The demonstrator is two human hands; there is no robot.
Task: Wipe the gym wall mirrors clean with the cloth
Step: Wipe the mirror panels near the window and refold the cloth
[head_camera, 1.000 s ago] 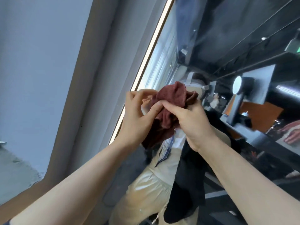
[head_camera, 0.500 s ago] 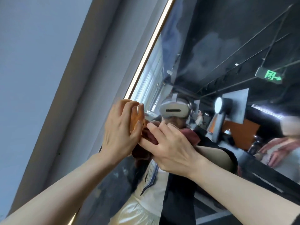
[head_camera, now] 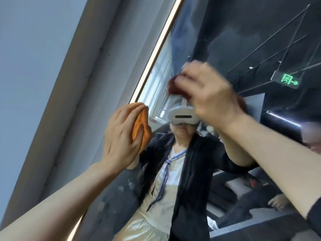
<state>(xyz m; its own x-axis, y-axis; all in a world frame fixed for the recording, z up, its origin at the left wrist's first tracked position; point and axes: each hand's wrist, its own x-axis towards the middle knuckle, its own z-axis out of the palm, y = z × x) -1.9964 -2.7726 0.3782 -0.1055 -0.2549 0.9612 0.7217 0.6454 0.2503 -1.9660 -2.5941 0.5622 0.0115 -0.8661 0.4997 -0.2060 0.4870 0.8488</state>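
There are no containers anywhere around the wall mirror (head_camera: 225, 40), so nothing is sitting inside anything.

The right hand (head_camera: 211, 94) is pressing up against the mirror glass, well to the right of the lit strip (head_camera: 156, 51) that is running along the mirror's left edge. Its fingers are bending over the dark red cloth (head_camera: 175, 85), which is bunching out past the fingertips on the side nearer the strip and is lying against the glass. The hand is blurring, so how tightly it is gripping is hard to tell, but the cloth is clearly being held under the curled fingers.

The left hand (head_camera: 124, 134) is hanging lower on the mirror, just beside the strip. Its fingers (head_camera: 139, 112) are lying nearly straight and close together, loosely released, touching the glass or almost touching it; I cannot tell which. Right against them an orange-tinted reflection of the same hand is showing, and nothing is being held.

In the mirror, below the cloth, the person's reflection is standing with a white headset (head_camera: 182, 115), a black jacket (head_camera: 194, 171) and a pale top. To the far right of the mirror a green exit sign (head_camera: 289, 80) is glowing in the reflection. Left of the strip, the grey wall frame (head_camera: 78, 84) is slanting away. Both bare forearms are crossing in front of the lower glass.
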